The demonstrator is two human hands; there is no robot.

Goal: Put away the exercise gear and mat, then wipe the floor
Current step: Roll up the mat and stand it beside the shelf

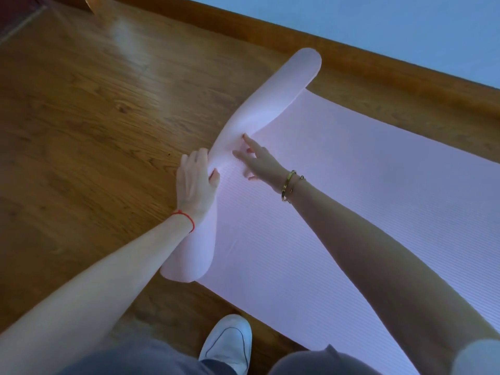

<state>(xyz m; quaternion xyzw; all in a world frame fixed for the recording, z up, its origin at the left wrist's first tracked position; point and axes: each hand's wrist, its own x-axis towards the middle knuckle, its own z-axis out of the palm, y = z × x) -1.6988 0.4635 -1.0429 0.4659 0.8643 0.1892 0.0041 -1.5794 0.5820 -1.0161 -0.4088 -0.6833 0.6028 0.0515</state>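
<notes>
Mat: a pink mat [351, 198] lies flat on the wood floor [81, 117]; its left end is rolled up

Roll: the roll [270, 104] sits on the left end of the mat; it is long and a bit bent in the middle

Left hand: the left hand [193, 182] is on the outer side of the roll, the side away from the flat mat; it grips the roll, palm against it, thumb [215, 175] on top

Right hand: the right hand [261, 165] is on the mat side of the roll; its fingers [250, 140] are straight and spread; the tips press on the roll; it holds nothing

Wrists: a red string [186, 217] on the left one; gold bracelets [289, 185] on the right one

Shoe: a white shoe [228, 343] stands on the floor just beside the near edge of the mat

Baseboard: a brown baseboard [378, 66] runs past the far edge of the mat; a pale blue wall [378, 20] is above it
</notes>
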